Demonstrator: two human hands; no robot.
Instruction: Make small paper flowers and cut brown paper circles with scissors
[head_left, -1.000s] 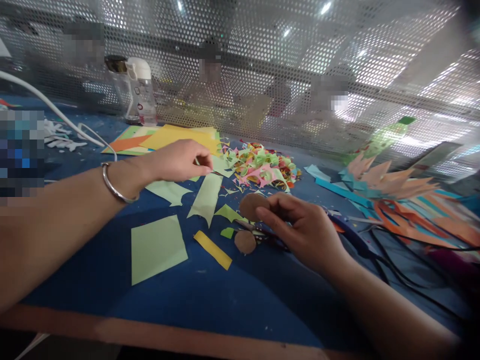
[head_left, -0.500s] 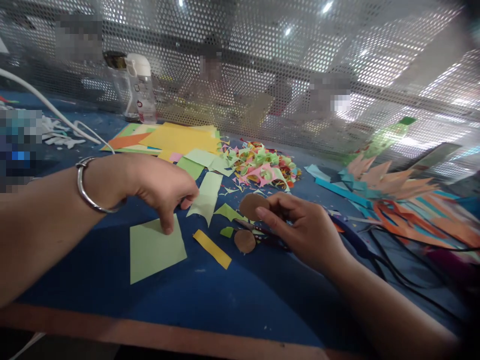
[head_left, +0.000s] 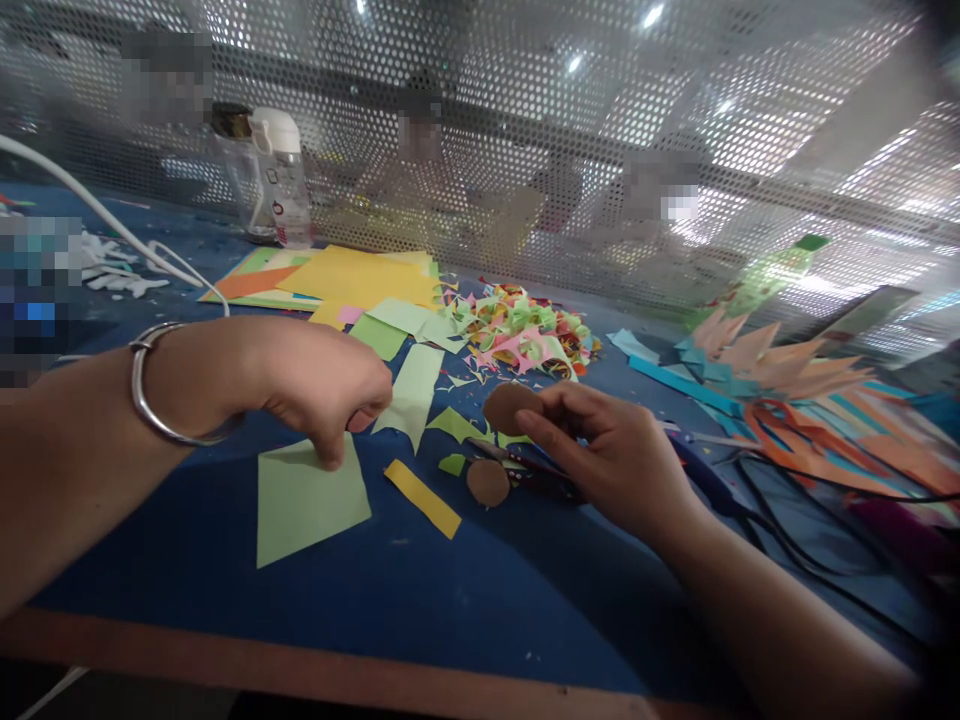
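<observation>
My left hand (head_left: 322, 380), with a silver bangle on its wrist, is over the top edge of a pale green paper square (head_left: 311, 510). Its thumb points down at the sheet, apart from the loosely bent fingers, and nothing shows between them. A brown disc (head_left: 506, 408), perhaps cardboard, is pinched between thumb and fingers of my right hand (head_left: 607, 450). Below it a second brown disc (head_left: 487, 483) lies on the table. Scissors (head_left: 525, 462) lie partly hidden under my right hand. A yellow paper strip (head_left: 424, 500) sits between my hands.
Behind are stacked coloured sheets (head_left: 360, 275), a heap of paper scraps (head_left: 532, 330) and a clear bottle (head_left: 289, 190) before a perforated screen (head_left: 480, 150). To the right lie orange and blue paper pieces (head_left: 787, 390) and black cables (head_left: 795, 550). A brown edge (head_left: 375, 665) borders the blue table.
My left wrist and bangle have shifted slightly left and down. My right hand keeps the brown disc in nearly the same place.
</observation>
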